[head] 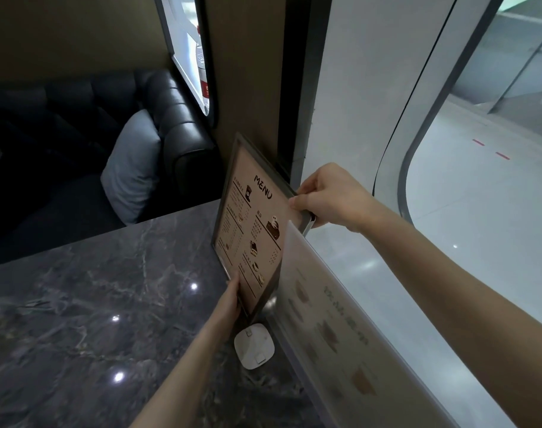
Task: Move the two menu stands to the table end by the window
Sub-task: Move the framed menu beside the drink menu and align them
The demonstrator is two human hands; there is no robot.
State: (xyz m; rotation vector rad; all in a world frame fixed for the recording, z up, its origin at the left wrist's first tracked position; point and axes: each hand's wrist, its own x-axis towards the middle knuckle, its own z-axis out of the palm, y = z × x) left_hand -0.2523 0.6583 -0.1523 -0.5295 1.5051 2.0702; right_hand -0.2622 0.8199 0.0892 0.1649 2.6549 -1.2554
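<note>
The right hand [328, 196] is closed on the top corner of a menu stand [251, 230]. Its thumb lies flat on the front of the menu and its fingers curl behind the frame, so this grip is pinching the stand. The left hand [232, 296] holds the same stand low down on its near side edge. Its thumb presses on the front by the bottom corner, and the other fingers are hidden behind the frame. Both hands hold this one stand.

There are two menu stands to see. The held one has a dark frame and a tan page with the word MENU and small pictures of drinks and cakes. It stands tall and leans a little, at the desk [78, 319] edge next to the window [479, 180], near the far corner. Whether its bottom touches the desk cannot be told.

The second menu stand [328, 344] is clear and cloudy, with faint brown pictures. It runs along the same window edge, closer to the person, and its far end covers a bit of the held stand.

One small white pad [254, 345] with round corners lies on the dark marble desk, just beside both stands. One grey cushion [134, 168] leans on the black sofa [177, 118] past the far edge.
</note>
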